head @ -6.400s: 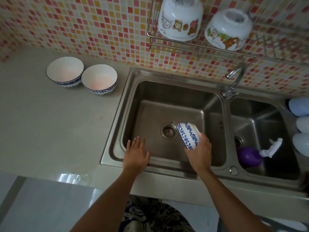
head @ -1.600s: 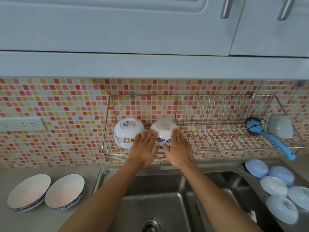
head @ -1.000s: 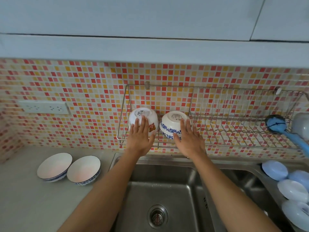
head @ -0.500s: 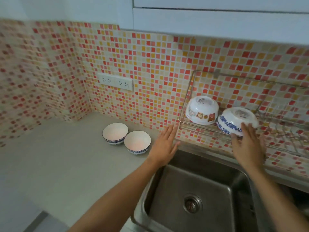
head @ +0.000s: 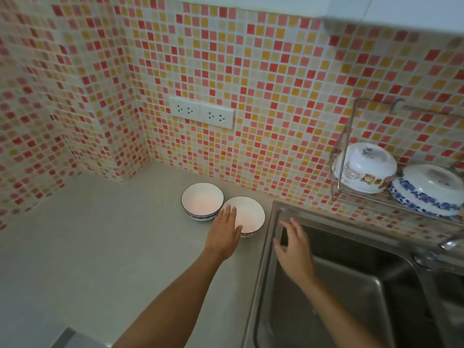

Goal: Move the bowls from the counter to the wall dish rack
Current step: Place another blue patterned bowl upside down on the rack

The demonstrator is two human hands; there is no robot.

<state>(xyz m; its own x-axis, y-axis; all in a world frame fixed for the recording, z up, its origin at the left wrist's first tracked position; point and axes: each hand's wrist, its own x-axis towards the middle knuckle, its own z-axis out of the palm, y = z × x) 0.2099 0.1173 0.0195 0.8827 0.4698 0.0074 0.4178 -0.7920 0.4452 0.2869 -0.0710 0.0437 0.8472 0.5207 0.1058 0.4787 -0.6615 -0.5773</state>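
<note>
Two upright bowls, side by side and touching, on the pale bench against the mosaic-tiled wall: far bowl [head: 202, 200] nearer the corner, near bowl [head: 247, 215] just beside the sink [head: 339, 285]. Left hand [head: 224, 231] flat and open, fingers together, stretched over the near bowl's front-left rim, covering part of it; contact with the rim impossible to judge. Right hand [head: 292, 244] open and empty, fingers loosely spread, poised above the sink's left edge, clear of both bowls. At the right, the wire wall dish rack [head: 345, 146] carrying two bowls turned upside down and tilted: cartoon-printed bowl [head: 364, 169] at the rack's left end, blue-patterned bowl [head: 429, 189] just beside it. Double wall socket [head: 202, 114] set in the tiles above the bench.
</note>
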